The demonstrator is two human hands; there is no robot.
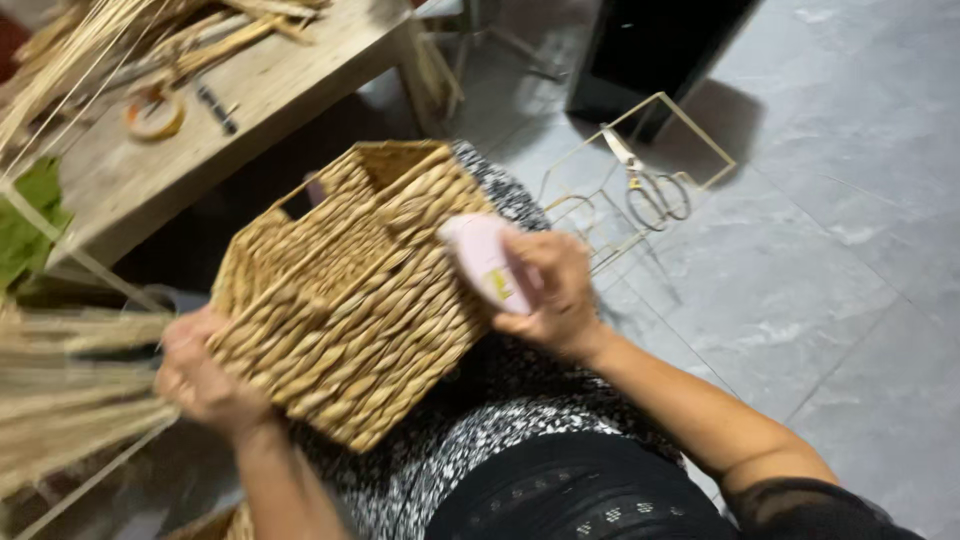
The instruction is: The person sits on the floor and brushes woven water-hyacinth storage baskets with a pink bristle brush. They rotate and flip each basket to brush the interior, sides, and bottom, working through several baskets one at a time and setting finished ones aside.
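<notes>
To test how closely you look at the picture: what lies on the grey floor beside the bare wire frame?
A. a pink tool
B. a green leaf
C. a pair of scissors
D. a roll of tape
C: the pair of scissors lies on the grey floor at the wire frame; the roll of tape is on the wooden table.

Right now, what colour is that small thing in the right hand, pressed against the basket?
Pale pink, with a small yellow mark; the tool shows best in the head view.
</notes>
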